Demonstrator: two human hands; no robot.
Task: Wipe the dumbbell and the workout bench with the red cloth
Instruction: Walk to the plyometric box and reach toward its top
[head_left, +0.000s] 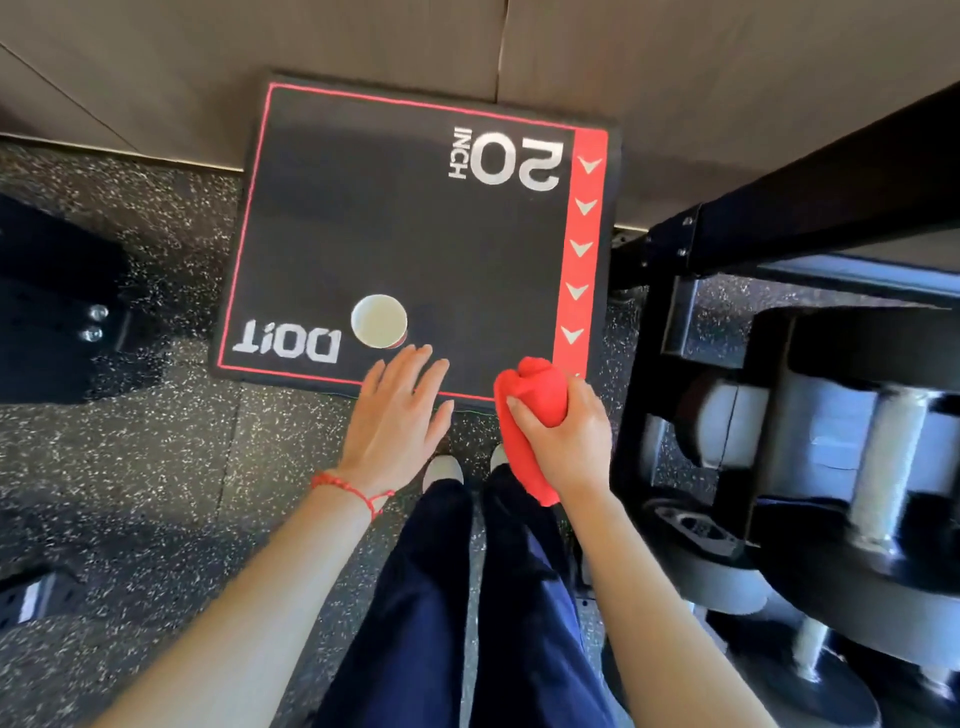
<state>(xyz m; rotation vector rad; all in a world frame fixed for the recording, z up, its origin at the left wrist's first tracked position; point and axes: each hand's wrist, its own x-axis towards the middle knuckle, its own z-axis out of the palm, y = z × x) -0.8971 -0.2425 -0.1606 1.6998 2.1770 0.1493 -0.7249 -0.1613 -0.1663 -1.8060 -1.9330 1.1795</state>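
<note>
The soft red cloth (527, 415) is bunched in the right hand (563, 431), whose fingers are curled around its upper part and hold it firmly. The cloth hangs in the air in front of the person, above the near right corner of the black foam box with red border and the white marking "20 INCH" (405, 234). Its long axis runs roughly from the far side to the near side of the view: the rounded top points away from the person, and a loose tail hangs down toward the shoes.

The left hand (400, 415) is just beside it, flat, with straight and slightly spread fingers, holding nothing.

Several risks seem possible from here. The loose tail could catch on the black metal rack (675, 322) when the hand goes to the right. The white paper cup (378, 321) stands on the box just beyond the left fingertips, so a careless move of that hand could knock it over. The dumbbells with grey handles and black heads (883, 457) lie on the rack at the right, and they are blurred; a strong wipe might make one roll. No workout bench is clearly visible, so probably the dumbbell comes first.
</note>
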